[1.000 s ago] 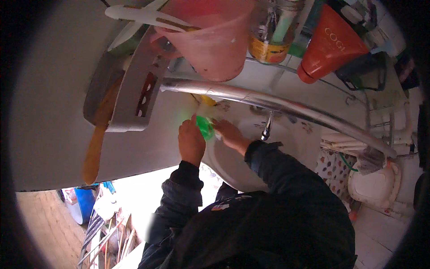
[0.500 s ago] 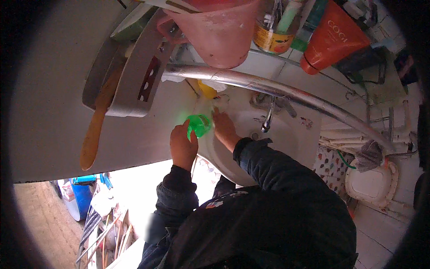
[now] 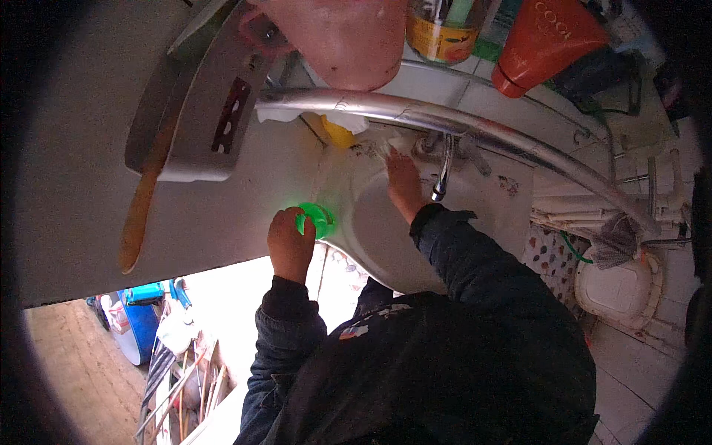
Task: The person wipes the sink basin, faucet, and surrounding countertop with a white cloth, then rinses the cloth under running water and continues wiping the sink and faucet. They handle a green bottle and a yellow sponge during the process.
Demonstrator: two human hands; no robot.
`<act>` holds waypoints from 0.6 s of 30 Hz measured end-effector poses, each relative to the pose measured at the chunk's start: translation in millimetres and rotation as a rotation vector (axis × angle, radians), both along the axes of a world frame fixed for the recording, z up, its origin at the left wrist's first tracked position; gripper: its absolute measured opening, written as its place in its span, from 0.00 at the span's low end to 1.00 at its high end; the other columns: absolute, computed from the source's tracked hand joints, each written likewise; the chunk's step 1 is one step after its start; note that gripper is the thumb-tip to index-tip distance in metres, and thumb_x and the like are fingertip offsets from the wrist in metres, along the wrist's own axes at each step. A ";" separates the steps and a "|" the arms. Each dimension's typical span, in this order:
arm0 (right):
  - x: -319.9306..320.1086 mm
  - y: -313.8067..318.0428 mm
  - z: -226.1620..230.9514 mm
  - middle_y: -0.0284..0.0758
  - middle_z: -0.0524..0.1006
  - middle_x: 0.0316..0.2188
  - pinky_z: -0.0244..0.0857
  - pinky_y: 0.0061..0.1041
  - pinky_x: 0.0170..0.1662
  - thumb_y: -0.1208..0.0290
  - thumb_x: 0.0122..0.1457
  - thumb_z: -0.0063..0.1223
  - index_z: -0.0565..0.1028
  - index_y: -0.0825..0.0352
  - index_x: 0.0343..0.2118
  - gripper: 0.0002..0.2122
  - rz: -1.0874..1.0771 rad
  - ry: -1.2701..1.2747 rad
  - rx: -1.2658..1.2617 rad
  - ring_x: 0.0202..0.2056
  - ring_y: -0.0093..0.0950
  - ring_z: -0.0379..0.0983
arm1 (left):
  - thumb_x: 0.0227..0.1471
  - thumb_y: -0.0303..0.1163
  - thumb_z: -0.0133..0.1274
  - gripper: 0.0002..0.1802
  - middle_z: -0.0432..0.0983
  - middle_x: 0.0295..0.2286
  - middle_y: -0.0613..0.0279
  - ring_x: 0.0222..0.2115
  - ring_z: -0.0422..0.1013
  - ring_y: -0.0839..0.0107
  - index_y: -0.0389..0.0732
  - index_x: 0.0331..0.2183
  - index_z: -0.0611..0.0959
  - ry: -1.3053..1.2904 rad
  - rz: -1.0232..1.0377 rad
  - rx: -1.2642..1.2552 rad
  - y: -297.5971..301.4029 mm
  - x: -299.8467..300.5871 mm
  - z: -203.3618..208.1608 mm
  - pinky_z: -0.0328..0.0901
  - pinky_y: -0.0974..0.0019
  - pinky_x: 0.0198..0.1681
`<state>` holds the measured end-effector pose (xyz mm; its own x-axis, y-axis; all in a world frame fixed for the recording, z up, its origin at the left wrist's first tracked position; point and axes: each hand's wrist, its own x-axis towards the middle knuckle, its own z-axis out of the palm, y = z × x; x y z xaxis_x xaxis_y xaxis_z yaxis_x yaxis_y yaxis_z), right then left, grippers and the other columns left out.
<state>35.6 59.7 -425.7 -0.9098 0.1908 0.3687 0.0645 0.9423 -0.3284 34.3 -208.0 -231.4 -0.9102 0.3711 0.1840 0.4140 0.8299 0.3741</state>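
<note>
Fingers wrapped round its side, my left hand (image 3: 289, 241) holds a green translucent cup (image 3: 320, 221) at the sink's left edge. My right hand (image 3: 404, 184) reaches over the back left rim of the white sink (image 3: 382, 256). Its fingers are together beside the tap (image 3: 443, 178), with a small pale thing at their tips that I cannot make out. A yellow object (image 3: 337, 132) lies on the ledge to the left of that hand.
A metal rail (image 3: 415, 117) curves above the sink. Over it hang or stand a pink mug (image 3: 345, 48), a glass jar (image 3: 441, 37) and a red tube (image 3: 545, 48). A grey holder (image 3: 200, 141) with a wooden-handled tool (image 3: 137, 219) is at left.
My right hand has moved right and farther back, toward the base of the tap. The left hand has shifted slightly left and nearer with the green cup.
</note>
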 end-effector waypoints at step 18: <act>3.3 1.9 23.6 0.48 0.72 0.51 0.60 0.42 0.57 0.79 0.56 0.46 0.71 0.71 0.51 0.18 0.011 -0.297 -0.001 0.51 0.44 0.69 | 0.52 0.31 0.55 0.12 0.75 0.35 0.46 0.37 0.72 0.47 0.34 0.38 0.79 -0.071 -0.008 0.124 -0.3 3.3 -3.4 0.66 0.53 0.41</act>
